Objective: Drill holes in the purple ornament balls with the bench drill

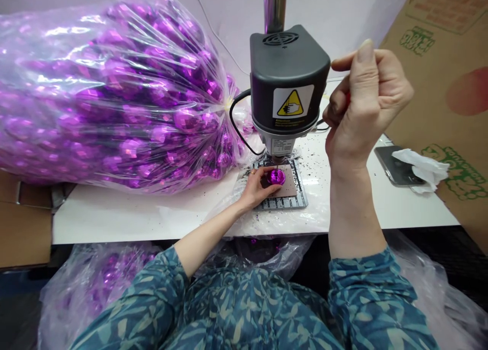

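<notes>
A shiny purple ball point(276, 177) sits on a brown square pad point(290, 185) over the grey machine base point(302, 197). My left hand point(256, 188) pinches the ball between thumb and fingers from its left side. Just above the ball is the lower tip of a black drill press point(290, 65) with a yellow warning label; whether the tip touches the ball is hard to tell. Raised at the right of the machine's head, my right hand point(360, 98) is closed round a handle, of which only a bit of red shows between the fingers.
A big clear bag of purple balls point(125, 96) fills the left of the white table point(145, 215). At the right lie a phone point(398, 165), a crumpled tissue point(423, 168) and a large cardboard box point(450, 86). Dark shavings surround the base. Another bag point(110, 279) hangs below.
</notes>
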Demonstrator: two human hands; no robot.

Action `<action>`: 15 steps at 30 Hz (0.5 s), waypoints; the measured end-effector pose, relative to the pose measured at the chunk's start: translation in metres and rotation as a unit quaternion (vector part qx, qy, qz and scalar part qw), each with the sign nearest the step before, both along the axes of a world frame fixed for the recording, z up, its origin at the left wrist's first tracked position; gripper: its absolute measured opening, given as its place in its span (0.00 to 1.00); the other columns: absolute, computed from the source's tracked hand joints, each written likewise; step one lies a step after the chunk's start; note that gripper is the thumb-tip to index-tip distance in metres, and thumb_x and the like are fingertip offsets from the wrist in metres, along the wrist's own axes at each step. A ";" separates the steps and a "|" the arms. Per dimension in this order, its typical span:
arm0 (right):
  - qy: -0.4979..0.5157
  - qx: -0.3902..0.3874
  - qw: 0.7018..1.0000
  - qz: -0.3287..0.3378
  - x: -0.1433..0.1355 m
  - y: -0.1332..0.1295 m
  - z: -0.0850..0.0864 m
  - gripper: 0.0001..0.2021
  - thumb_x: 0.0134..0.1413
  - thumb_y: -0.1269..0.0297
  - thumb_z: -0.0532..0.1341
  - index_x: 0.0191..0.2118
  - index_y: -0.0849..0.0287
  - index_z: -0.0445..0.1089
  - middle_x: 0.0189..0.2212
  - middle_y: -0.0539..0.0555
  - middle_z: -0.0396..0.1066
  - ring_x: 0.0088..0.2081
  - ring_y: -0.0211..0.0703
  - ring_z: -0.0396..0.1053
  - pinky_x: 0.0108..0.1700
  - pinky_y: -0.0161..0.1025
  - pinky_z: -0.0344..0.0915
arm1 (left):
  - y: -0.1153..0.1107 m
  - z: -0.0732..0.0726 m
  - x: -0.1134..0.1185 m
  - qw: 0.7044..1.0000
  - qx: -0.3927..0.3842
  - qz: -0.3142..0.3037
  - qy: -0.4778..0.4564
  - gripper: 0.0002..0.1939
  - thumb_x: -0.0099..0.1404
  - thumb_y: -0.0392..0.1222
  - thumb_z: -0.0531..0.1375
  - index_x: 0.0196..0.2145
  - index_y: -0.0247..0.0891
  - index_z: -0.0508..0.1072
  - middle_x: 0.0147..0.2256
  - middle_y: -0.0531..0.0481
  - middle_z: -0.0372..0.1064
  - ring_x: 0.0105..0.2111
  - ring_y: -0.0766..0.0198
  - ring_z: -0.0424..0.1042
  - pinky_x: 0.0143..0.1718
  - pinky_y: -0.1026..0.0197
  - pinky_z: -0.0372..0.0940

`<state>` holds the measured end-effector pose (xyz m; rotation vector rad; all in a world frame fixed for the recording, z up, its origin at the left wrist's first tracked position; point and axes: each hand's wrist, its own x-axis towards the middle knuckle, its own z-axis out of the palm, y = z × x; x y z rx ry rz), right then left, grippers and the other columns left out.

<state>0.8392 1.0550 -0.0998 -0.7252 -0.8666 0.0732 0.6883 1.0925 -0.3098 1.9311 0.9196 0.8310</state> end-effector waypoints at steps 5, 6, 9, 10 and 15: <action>-0.018 -0.008 0.999 -0.042 -0.002 -0.003 -0.007 0.31 0.45 0.30 0.59 0.26 0.60 0.68 0.13 0.42 0.46 0.14 0.26 0.47 0.17 0.33 0.40 | 0.000 0.004 0.001 1.000 0.010 -0.005 0.022 0.30 0.57 0.45 0.75 0.55 0.38 0.75 0.43 0.44 0.72 0.47 0.52 0.70 0.52 0.51 0.67; -0.023 -0.012 0.998 -0.058 -0.003 -0.005 -0.009 0.30 0.48 0.32 0.58 0.27 0.59 0.68 0.13 0.43 0.47 0.14 0.26 0.47 0.17 0.33 0.41 | 0.000 0.005 0.001 0.999 0.011 -0.007 0.029 0.30 0.57 0.46 0.75 0.55 0.38 0.75 0.43 0.44 0.72 0.47 0.52 0.70 0.52 0.51 0.67; -0.040 -0.009 0.996 -0.084 -0.004 -0.009 -0.019 0.24 0.58 0.40 0.59 0.30 0.59 0.70 0.14 0.43 0.49 0.15 0.25 0.48 0.19 0.33 0.43 | 0.001 0.006 0.000 0.999 0.014 -0.008 0.045 0.30 0.57 0.47 0.75 0.55 0.40 0.74 0.43 0.45 0.72 0.47 0.52 0.70 0.51 0.51 0.67; -0.043 0.003 0.996 -0.082 -0.004 -0.011 -0.022 0.22 0.60 0.43 0.59 0.30 0.59 0.70 0.14 0.43 0.49 0.15 0.25 0.48 0.19 0.32 0.43 | 0.001 0.006 0.000 0.999 0.015 -0.006 0.047 0.30 0.57 0.47 0.75 0.55 0.41 0.74 0.43 0.46 0.72 0.47 0.52 0.70 0.51 0.52 0.67; -0.035 0.032 0.996 -0.081 -0.009 -0.021 -0.039 0.16 0.64 0.51 0.59 0.33 0.59 0.71 0.15 0.42 0.49 0.15 0.24 0.49 0.18 0.31 0.44 | 0.002 0.003 0.000 0.999 0.012 0.003 0.042 0.31 0.56 0.49 0.75 0.55 0.41 0.75 0.44 0.46 0.70 0.46 0.54 0.71 0.51 0.53 0.68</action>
